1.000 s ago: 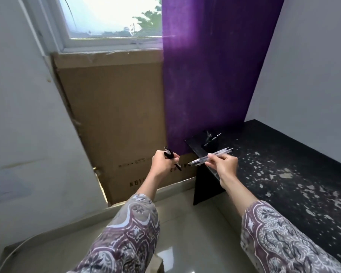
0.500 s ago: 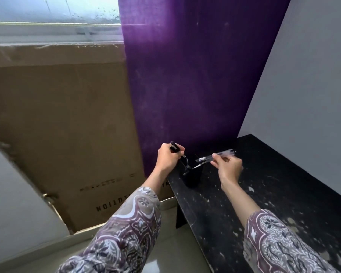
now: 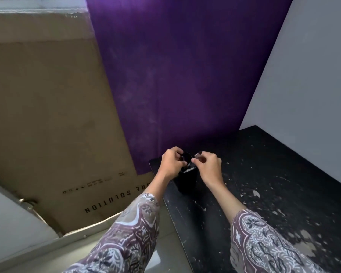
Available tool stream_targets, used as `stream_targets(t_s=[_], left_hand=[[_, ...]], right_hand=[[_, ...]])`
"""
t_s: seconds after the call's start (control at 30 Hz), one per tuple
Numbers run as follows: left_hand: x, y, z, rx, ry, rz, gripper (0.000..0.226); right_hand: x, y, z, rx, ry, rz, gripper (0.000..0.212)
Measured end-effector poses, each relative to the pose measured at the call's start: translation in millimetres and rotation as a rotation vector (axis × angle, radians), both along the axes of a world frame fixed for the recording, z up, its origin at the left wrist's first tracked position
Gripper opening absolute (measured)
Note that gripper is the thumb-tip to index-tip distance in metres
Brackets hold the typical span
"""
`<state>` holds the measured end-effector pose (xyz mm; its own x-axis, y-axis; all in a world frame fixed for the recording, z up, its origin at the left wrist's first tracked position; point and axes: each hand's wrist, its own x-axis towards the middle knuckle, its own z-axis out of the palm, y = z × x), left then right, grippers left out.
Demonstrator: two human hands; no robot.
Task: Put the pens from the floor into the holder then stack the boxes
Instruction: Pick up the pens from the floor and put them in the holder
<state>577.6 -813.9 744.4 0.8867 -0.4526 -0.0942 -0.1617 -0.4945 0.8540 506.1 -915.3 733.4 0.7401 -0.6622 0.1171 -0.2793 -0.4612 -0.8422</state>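
Observation:
A black square pen holder [image 3: 186, 183] stands on the near left corner of the black table [image 3: 264, 174]. Both my hands meet just above its mouth. My left hand [image 3: 170, 164] is curled around a black pen [image 3: 186, 155], whose dark end shows between the two hands. My right hand [image 3: 208, 166] pinches clear pens [image 3: 189, 170] that slant down into the holder's opening, a pale end showing at the rim. The holder's inside is hidden by my fingers. No small boxes are in view.
A large flat cardboard box [image 3: 53, 115] leans against the wall on the left. A purple curtain [image 3: 175, 75] hangs behind the table. The table top is scuffed with pale flecks. Pale floor tiles [image 3: 165, 243] lie left of the table edge.
Both hands have come together over the holder. The clear pens went from level in my right hand to tipped down into the holder. The view has moved closer to the table.

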Motion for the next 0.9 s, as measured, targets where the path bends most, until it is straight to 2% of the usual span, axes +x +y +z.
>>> stream_targets(t_s=[0.13,0.27,0.57,0.9], left_hand=[[2,2,-1,-0.049,-0.041,0.026,0.037],[-2,9,2,-0.091,-0.08,0.057,0.026],[-29,75,13,-0.119,-0.083,0.112,0.019],[-131,255,11,-0.008,-0.027,0.132,0.025]], right_hand=[[1,0,-8,-0.042,0.106,0.074,0.03],[-2,4,-6,-0.021,0.129,0.043,0.042],[-39,58,4,-0.306,-0.061,-0.047,0.027],[-117,211,6,-0.174,-0.068,0.118,0.025]])
